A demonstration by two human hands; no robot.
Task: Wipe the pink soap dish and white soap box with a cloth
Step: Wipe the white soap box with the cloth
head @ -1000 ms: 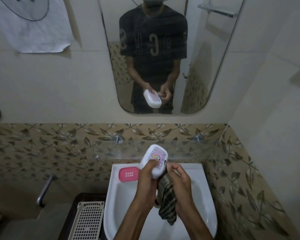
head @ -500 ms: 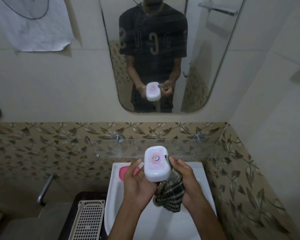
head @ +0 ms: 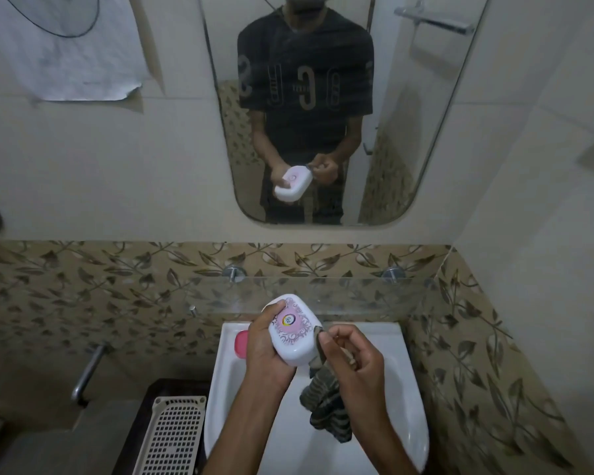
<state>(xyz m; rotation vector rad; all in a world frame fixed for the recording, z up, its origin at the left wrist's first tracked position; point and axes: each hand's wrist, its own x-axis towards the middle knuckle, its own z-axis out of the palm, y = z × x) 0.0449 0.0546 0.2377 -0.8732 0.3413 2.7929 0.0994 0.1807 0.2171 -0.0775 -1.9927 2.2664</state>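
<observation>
My left hand (head: 266, 354) grips the white soap box (head: 294, 332), a rounded box with a pink patterned lid, tilted over the white sink (head: 410, 389). My right hand (head: 360, 366) holds a dark striped cloth (head: 328, 411) and presses a fold of it against the box's right edge; the rest of the cloth hangs into the basin. The pink soap dish (head: 240, 344) sits on the sink's back left rim, mostly hidden behind my left hand.
A glass shelf (head: 357, 296) runs just above the sink's back edge. A mirror (head: 323, 108) on the wall reflects me and the box. A white perforated basket (head: 172, 437) lies left of the sink. A metal tap (head: 88, 370) sticks out at lower left.
The soap box has tilted to the left in my left hand. My right hand has come up from under the box and now presses the cloth to its right edge.
</observation>
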